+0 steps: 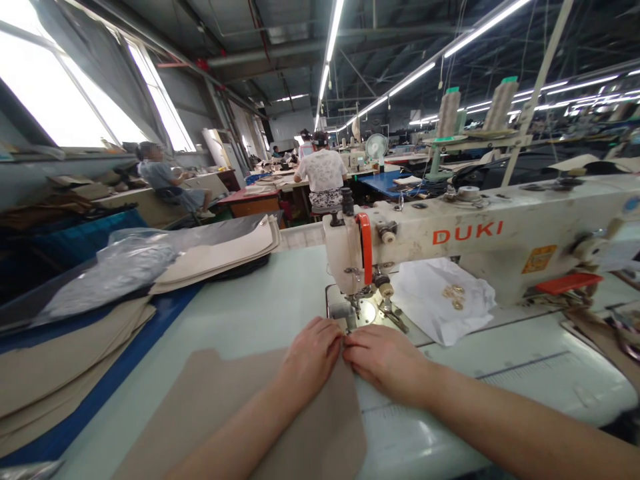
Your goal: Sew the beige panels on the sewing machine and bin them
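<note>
A beige fabric piece (pixel 235 407) lies flat on the pale sewing table (pixel 260 307), its far edge reaching the needle area. My left hand (pixel 310 360) rests on that edge with fingers curled, pinching the cloth. My right hand (pixel 387 360) meets it fingertip to fingertip, also pinching the fabric's edge. Both hands sit just in front of the presser foot (pixel 350 313) of a white DUKI sewing machine (pixel 480 233). What lies between the fingertips is hidden.
Stacks of beige cut pieces (pixel 220 253) and a plastic bag (pixel 115 267) lie to the left on blue sheeting. White paper with small metal parts (pixel 453 297) sits behind the needle. Thread cones (pixel 447 110) stand above the machine. Other people (pixel 323 177) sit at distant tables.
</note>
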`<action>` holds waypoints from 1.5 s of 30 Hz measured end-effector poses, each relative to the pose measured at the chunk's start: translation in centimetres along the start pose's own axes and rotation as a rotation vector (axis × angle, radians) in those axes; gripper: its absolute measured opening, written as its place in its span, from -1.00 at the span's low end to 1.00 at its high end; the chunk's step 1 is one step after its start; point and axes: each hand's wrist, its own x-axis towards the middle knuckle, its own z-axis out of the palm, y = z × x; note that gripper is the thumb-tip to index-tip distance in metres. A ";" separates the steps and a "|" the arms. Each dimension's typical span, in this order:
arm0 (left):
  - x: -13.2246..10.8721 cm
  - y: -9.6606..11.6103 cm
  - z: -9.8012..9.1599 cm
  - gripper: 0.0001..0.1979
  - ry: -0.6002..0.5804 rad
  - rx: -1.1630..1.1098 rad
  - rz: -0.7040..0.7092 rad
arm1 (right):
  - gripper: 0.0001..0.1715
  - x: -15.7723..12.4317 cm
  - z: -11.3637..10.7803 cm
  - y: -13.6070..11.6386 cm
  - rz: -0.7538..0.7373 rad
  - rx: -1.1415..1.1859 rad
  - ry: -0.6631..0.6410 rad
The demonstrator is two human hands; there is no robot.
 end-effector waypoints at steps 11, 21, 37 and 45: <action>-0.8 0.2 -0.5 -0.82 -0.022 -0.084 -0.019 | -0.87 0.0 0.8 0.1 0.037 -0.088 -0.039; 0.2 0.8 0.0 -0.85 0.005 -0.078 -0.003 | -0.90 0.0 -0.9 0.8 -0.014 -0.177 -0.095; 2.9 -0.7 2.0 -0.84 0.060 -0.121 0.037 | -0.89 -0.5 -0.7 3.5 0.077 -0.094 -0.083; 3.1 -1.3 2.3 -0.81 0.087 -0.108 0.051 | -0.92 -0.6 0.0 3.9 0.088 -0.071 -0.041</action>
